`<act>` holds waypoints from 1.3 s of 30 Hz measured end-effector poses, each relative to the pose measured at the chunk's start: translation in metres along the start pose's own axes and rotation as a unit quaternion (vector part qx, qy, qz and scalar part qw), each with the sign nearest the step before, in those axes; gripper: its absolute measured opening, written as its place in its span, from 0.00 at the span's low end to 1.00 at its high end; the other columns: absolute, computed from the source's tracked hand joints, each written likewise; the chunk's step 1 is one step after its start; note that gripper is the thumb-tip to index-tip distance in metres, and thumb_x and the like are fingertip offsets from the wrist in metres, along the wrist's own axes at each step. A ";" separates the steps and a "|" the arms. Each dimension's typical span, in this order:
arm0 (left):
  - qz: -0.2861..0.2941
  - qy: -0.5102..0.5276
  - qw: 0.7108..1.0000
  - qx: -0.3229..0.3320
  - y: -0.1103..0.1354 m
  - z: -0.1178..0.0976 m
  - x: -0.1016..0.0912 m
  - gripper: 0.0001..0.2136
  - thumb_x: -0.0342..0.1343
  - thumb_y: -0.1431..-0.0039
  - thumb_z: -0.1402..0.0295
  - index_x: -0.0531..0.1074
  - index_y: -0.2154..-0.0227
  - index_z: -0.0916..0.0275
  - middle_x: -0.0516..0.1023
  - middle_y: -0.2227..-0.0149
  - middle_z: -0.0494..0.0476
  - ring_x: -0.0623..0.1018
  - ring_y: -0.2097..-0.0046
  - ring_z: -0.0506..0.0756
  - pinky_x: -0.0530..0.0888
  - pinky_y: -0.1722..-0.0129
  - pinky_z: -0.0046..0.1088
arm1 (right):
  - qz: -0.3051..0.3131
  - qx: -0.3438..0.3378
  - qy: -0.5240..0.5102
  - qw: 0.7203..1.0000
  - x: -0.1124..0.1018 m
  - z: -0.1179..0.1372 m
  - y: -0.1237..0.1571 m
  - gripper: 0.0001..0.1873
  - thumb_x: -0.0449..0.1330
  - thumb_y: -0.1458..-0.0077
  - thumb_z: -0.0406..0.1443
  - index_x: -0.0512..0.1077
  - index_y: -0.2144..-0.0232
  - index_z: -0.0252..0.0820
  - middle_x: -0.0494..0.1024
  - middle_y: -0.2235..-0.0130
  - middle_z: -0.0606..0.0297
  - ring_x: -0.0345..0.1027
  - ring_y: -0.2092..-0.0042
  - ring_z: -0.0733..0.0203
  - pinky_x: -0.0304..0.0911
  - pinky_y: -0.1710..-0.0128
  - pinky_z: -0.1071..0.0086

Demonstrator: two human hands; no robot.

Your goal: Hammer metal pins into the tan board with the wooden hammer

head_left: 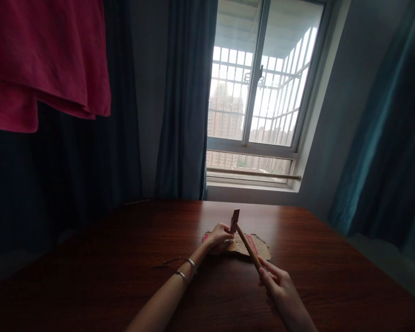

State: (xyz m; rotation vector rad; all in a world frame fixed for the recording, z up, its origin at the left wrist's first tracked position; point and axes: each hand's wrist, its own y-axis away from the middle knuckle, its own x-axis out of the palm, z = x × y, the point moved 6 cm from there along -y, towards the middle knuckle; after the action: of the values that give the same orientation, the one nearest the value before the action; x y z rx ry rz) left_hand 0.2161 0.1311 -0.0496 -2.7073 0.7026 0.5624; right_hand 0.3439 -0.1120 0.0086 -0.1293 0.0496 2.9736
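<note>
My right hand (275, 280) is closed round the wooden handle of a small hammer (246, 243), whose dark head is raised above the table. My left hand (220, 236) rests with curled fingers on a flat tan board (259, 249) that is dotted with small holes or pins and partly covered in pink. The left fingers pinch together just under the hammer head; what they pinch is too small to make out. Two bangles sit on my left wrist.
A dark wooden table (124, 276) fills the lower view. A thin dark stick or nail (171, 261) lies left of my left arm. A window (259, 92), teal curtains (183, 101) and a hanging red cloth (44, 60) are beyond.
</note>
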 end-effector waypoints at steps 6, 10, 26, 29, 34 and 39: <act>0.000 0.004 1.000 0.014 0.000 0.001 0.000 0.14 0.60 0.62 0.64 0.77 0.73 0.71 0.77 0.74 0.58 0.73 0.72 0.52 0.64 0.74 0.22 | -0.003 -0.001 -0.017 1.000 -0.002 0.000 0.003 0.37 0.54 0.52 0.53 0.59 0.46 0.35 0.65 0.76 0.70 0.48 0.87 0.77 0.44 0.90 0.78; -0.002 -0.012 1.000 0.009 -0.001 0.001 -0.002 0.14 0.60 0.63 0.64 0.77 0.74 0.71 0.76 0.76 0.56 0.72 0.73 0.52 0.63 0.75 0.22 | -0.001 -0.004 -0.017 1.000 -0.003 -0.003 0.004 0.38 0.55 0.53 0.53 0.60 0.47 0.33 0.64 0.78 0.71 0.48 0.88 0.76 0.44 0.90 0.78; -0.002 -0.008 1.000 0.005 0.000 0.000 -0.001 0.14 0.59 0.62 0.65 0.77 0.73 0.71 0.77 0.73 0.58 0.74 0.71 0.53 0.65 0.73 0.23 | -0.016 0.008 -0.026 1.000 -0.004 -0.001 0.004 0.39 0.57 0.56 0.55 0.62 0.48 0.34 0.65 0.78 0.71 0.49 0.88 0.76 0.43 0.90 0.78; -0.008 -0.017 1.000 -0.001 0.000 0.001 -0.002 0.14 0.59 0.63 0.65 0.77 0.74 0.71 0.77 0.74 0.58 0.74 0.71 0.53 0.65 0.73 0.23 | -0.020 0.011 -0.026 0.999 -0.006 -0.002 0.005 0.39 0.57 0.56 0.54 0.63 0.48 0.35 0.66 0.78 0.71 0.50 0.88 0.75 0.43 0.90 0.77; 0.008 0.003 1.000 0.006 0.003 -0.003 -0.002 0.14 0.59 0.62 0.65 0.77 0.73 0.71 0.78 0.73 0.59 0.74 0.70 0.54 0.66 0.72 0.24 | -0.046 0.015 -0.041 0.998 -0.021 -0.009 0.007 0.36 0.60 0.57 0.49 0.63 0.48 0.37 0.69 0.77 0.70 0.50 0.87 0.75 0.42 0.88 0.77; 0.013 0.026 1.000 -0.008 0.006 -0.007 -0.004 0.13 0.59 0.63 0.67 0.77 0.73 0.71 0.78 0.73 0.59 0.74 0.70 0.53 0.66 0.70 0.24 | -0.142 -0.015 0.071 0.987 -0.064 -0.027 0.002 0.34 0.62 0.61 0.44 0.67 0.52 0.30 0.75 0.76 0.65 0.67 0.76 0.62 0.59 0.78 0.72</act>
State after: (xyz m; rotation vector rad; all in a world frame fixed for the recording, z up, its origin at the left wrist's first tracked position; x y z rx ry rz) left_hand 0.2113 0.1250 -0.0425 -2.7399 0.7520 0.5074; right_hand 0.4089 -0.1251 -0.0124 -0.3230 0.0021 2.6763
